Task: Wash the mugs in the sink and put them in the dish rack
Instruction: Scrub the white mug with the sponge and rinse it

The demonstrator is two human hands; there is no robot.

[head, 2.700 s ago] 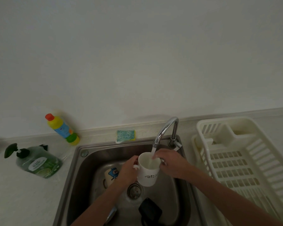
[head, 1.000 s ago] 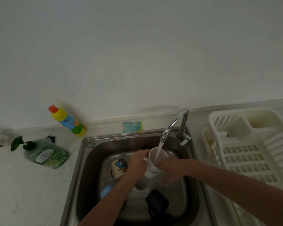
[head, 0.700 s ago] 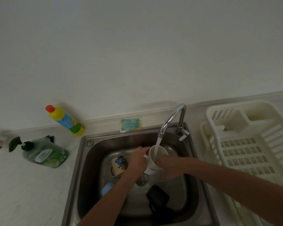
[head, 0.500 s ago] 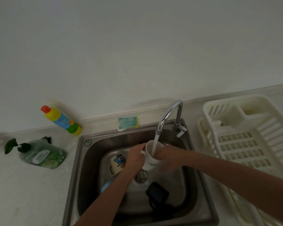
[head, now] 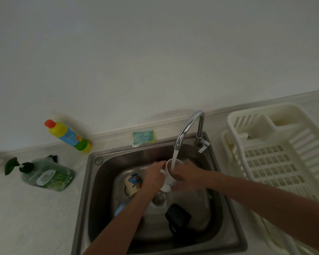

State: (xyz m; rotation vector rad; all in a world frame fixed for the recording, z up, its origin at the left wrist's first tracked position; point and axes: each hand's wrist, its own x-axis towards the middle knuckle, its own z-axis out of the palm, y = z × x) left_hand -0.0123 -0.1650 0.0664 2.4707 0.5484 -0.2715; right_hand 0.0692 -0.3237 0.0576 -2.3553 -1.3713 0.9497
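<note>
A white mug [head: 170,179] sits upright under the running tap [head: 189,127] over the steel sink [head: 99,181], water streaming into it. My left hand [head: 153,178] grips it at the handle side. My right hand [head: 185,176] wraps round its right wall, slightly blurred. On the sink floor lie a cream mug with a blue cartoon [head: 133,183], a blue mug [head: 120,208] half hidden by my left forearm, and a black mug [head: 177,217]. The white dish rack [head: 276,159] stands right of the sink and holds no mugs.
A blue-and-yellow sponge [head: 143,138] lies on the ledge behind the sink. Left of the sink lie a green soap pump bottle [head: 46,174] and a yellow cleaner bottle with a red cap [head: 68,136]. The wall rises just behind the counter.
Both hands have kept hold of the white mug under the stream. My right hand has shifted round the mug's side, and the view has drifted slightly.
</note>
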